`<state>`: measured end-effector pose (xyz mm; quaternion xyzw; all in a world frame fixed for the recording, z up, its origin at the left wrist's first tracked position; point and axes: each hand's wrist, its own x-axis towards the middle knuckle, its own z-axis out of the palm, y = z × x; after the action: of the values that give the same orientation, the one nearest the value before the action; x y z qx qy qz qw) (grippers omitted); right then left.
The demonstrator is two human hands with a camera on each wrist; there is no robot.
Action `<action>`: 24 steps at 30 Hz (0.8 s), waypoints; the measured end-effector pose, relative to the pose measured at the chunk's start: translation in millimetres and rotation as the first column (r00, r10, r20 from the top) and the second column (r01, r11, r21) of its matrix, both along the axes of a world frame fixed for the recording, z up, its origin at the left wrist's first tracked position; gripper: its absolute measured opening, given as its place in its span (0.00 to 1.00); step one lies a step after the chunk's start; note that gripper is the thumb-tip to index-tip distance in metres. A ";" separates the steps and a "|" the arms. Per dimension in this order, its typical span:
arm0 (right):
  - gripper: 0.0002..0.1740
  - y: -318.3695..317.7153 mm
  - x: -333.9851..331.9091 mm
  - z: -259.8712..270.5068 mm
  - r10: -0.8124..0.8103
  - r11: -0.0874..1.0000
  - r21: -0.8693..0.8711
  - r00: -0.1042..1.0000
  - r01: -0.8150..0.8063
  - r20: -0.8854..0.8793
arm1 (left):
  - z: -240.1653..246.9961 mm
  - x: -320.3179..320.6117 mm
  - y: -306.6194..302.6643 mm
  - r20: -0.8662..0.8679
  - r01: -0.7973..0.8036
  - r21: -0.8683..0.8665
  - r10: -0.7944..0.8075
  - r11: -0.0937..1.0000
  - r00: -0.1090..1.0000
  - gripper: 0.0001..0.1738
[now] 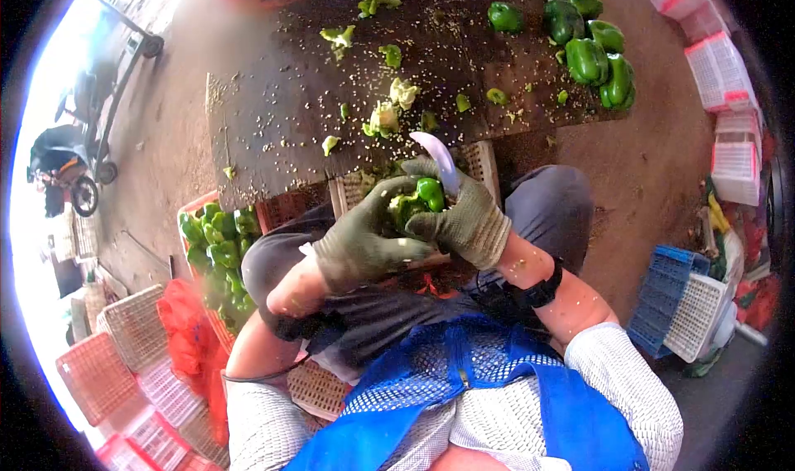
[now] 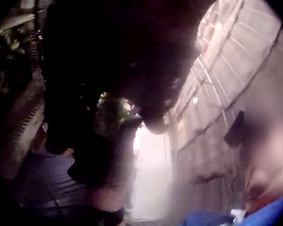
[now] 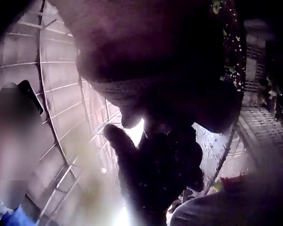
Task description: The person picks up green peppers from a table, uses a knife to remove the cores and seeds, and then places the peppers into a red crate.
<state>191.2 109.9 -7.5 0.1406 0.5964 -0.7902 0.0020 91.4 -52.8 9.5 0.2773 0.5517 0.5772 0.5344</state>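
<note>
Both hands wear olive-green gloves and meet over the lap in the head view. My left hand (image 1: 356, 235) holds a green bell pepper (image 1: 430, 194) from the left side, its fingers around it. Gripped in my right hand (image 1: 472, 223) is a knife with a curved, pale blade (image 1: 439, 158) pointing up and away from the body. The right thumb lies against the near side of the pepper. Pale pieces with seeds show at the pepper's cut left part. Both wrist views are dark, with the gloves as silhouettes and the pepper mostly hidden.
A dark board (image 1: 273, 115) in front carries scattered seeds, pepper cores (image 1: 383, 119) and several whole peppers (image 1: 587, 61) at its far right. A crate rim (image 1: 486, 158) shows under the hands. Halved peppers (image 1: 219, 247) fill a crate at left. Blue crates (image 1: 662, 289) stand at right.
</note>
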 end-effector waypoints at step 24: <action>0.51 46.0 -31.7 -26.8 0.013 0.938 0.346 0.999 -0.001 -0.032 | -62.2 -27.0 59.4 0.700 -0.142 -0.166 0.218 0.976 0.680 0.19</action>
<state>159.5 155.9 -34.3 0.1234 0.7266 -0.6753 -0.0301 64.4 6.5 -52.6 -0.0502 0.3534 0.6612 0.6599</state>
